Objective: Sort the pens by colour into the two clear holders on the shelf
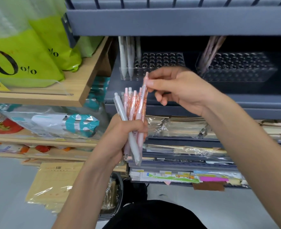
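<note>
— Both hands are pictured before the grey shelf [235,103]: how are they occupied?

— A bundle of pens [131,104], pink and pale grey, is gripped upright in the left hand [126,128], tips pointing down. One pink pen [144,98] at the bundle's right edge is pinched near its top between the thumb and forefinger of the right hand [182,90]. It is raised a little above the others and touches them.

— And the two clear holders?

— Both are seen on the shelf behind the hands, side by side. A few whitish pens [125,60] are stood at the left end of the left holder [163,61]. Several pens [209,52], pinkish in the shadow, are leaned at the left end of the right holder [238,68]. The pinched pen is held just in front of the left holder, well apart from the right one.
</note>
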The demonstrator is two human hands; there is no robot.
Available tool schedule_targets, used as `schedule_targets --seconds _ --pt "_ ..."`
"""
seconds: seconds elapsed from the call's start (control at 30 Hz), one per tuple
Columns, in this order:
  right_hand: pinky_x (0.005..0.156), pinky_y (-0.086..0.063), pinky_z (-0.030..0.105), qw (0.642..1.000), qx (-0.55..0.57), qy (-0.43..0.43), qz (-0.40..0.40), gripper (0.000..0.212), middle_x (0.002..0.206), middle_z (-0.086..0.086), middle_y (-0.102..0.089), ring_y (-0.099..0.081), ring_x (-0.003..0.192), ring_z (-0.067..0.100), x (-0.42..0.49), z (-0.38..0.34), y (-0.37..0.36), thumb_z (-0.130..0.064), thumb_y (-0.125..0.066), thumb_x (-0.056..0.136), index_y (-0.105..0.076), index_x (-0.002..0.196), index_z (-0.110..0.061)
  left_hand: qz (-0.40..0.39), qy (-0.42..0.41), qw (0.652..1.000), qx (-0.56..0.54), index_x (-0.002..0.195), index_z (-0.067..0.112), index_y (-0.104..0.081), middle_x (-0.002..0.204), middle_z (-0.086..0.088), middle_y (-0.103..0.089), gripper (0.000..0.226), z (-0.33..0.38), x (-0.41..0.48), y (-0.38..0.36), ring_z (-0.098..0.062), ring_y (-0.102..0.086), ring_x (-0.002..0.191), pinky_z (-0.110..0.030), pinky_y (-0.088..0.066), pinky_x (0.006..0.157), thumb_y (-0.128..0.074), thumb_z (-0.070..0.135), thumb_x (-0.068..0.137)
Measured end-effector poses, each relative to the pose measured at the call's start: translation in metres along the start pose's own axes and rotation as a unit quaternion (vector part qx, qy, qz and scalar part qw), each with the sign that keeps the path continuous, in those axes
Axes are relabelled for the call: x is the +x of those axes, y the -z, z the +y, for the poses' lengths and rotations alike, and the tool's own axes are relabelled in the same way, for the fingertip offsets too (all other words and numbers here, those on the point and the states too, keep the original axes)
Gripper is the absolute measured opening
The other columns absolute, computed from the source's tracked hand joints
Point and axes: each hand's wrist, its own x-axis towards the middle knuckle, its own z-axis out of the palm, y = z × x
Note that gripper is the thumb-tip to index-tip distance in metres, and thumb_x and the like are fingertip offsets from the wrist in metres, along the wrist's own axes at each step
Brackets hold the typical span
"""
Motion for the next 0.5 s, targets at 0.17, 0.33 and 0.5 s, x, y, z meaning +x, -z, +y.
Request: schedule_targets --seconds 0.17,0.33,0.5 --pt "0.058 -0.057 0.023 0.998 0.033 0.012 0.046 0.017 0.094 0.021 -0.069 -0.066 0.067 0.018 -0.018 -0.001 0.022 -0.007 -0.066 0.090 -0.062 0.104 0.002 -0.013 0.018 0.999 -0.037 0.079 0.008 -0.064 0.069 -0.010 -0.057 0.024 -0.002 0.006 -0.029 -0.019 -0.053 0.052 -0.024 -0.047 0.049 -0.064 -0.004 0.059" --pt "0.057 -0.056 0.030 0.988 0.087 0.057 0.116 0.007 0.094 0.022 -0.073 -0.069 0.073 0.028 -0.035 0.001 0.040 -0.008 -0.049 0.100 -0.054 0.103 -0.003 -0.026 0.043 0.997 -0.062 0.091 0.003 -0.060 0.073 -0.013 -0.057 0.032 -0.006 0.010 -0.045 -0.019 -0.053 0.051 -0.025 -0.046 0.048 -0.068 -0.005 0.061" --pt "0.059 -0.056 0.032 0.948 0.141 0.164 0.234 0.006 0.079 0.014 -0.074 -0.069 0.067 0.028 -0.054 0.003 0.073 -0.005 -0.050 0.098 -0.053 0.094 -0.010 -0.009 0.048 0.997 -0.063 0.093 0.003 -0.062 0.072 -0.010 -0.061 0.033 -0.015 0.010 -0.060 -0.018 -0.055 0.053 -0.026 -0.048 0.048 -0.069 -0.003 0.062"
